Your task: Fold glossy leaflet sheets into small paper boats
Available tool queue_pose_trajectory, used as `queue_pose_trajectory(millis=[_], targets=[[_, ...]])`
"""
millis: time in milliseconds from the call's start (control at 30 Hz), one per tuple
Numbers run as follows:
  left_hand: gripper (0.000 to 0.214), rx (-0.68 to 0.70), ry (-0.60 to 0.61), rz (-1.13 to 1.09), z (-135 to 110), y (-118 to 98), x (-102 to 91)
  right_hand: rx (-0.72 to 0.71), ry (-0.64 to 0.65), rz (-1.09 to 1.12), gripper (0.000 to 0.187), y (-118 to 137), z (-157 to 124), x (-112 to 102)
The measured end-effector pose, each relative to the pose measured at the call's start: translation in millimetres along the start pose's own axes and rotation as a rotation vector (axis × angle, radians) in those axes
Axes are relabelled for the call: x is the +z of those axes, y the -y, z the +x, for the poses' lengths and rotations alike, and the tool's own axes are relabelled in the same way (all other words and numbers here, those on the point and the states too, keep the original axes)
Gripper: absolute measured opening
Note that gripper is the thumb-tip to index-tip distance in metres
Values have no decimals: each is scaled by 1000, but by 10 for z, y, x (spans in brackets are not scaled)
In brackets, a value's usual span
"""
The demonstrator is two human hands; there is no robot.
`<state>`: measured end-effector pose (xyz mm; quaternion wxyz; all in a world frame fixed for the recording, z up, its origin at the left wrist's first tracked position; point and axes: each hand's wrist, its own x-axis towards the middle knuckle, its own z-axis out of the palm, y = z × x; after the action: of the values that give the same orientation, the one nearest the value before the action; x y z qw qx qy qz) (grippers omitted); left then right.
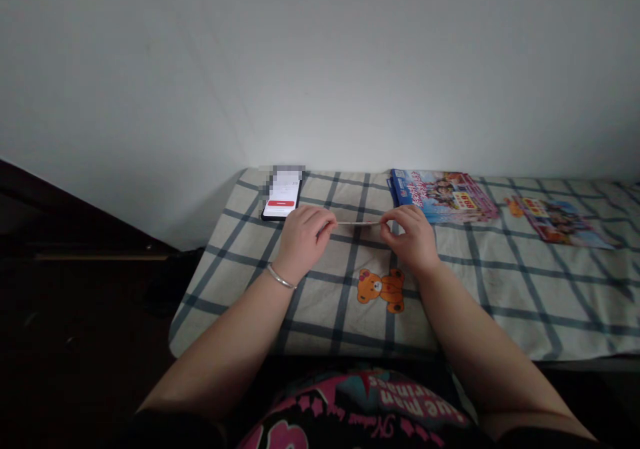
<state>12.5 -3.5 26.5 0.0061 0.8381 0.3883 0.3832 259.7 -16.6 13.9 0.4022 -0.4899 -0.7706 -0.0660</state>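
Judging by the straight line it makes, I expect the thin flat sheet to be light, and either stiff enough or drawn taut enough to span the gap without sagging. I would treat it as something that creases easily, since its slim edge could buckle if it were pushed inward or squeezed hard. Its two ends look like the sensible places to take hold, with a gentle pinch; whether its faces are slippery I can't tell.

From my viewpoint it looks like a narrow, pale strip, because I see it almost edge-on. Any print on its faces is hidden from me, and I can't say whether it is one layer or folded. It lies at the centre of the frame, stretched level over the checked cloth; I can't make out whether its lower edge touches the fabric.

My left grip is pinched on the sheet's left end, and my right grip is pinched on the other end. Left of centre, a lit smartphone rests just beyond the left grip. Just beyond the right grip lies a stack of glossy leaflets, and another leaflet lies apart toward the right edge of the frame. Below centre, a teddy bear print decorates the cloth.
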Motion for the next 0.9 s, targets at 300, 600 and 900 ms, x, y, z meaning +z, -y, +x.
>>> queue_pose_trajectory(millis=[300,600,900], targets=[[8,-43,-44,10,-25,-36,-2,52,8,-33,8,-44,-17,0],[8,-90,-18,-54,-36,15,22,249,13,-6,8,-78,-43,21],[8,42,195,-60,-9,-11,45,451,199,10,21,1,-49,9]])
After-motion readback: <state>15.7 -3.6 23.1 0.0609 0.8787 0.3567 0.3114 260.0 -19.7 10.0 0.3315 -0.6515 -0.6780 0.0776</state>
